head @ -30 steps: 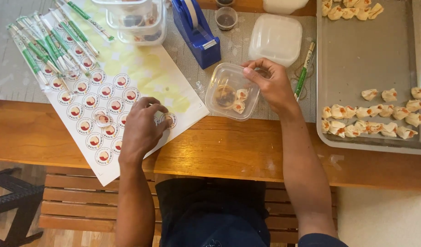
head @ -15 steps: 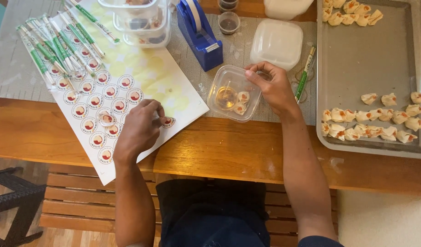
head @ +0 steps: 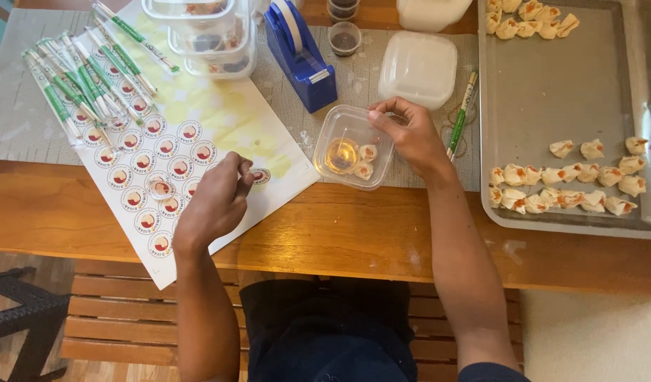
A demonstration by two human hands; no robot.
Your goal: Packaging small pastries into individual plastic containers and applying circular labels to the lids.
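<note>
Head view. Wrapped chopsticks [head: 71, 81] lie far left, over top corner of sticker sheet [head: 198, 134]. Left hand [head: 214, 205] rests on sheet, fingertips pinching round sticker [head: 260, 175] at sheet's near edge. Blue tape dispenser [head: 301, 53] beyond. Clear plastic container [head: 354, 146], dumplings and sauce cup inside, sits on mat; right hand [head: 408, 134] grips its far rim. Metal tray [head: 559, 92] with dumplings far right.
</note>
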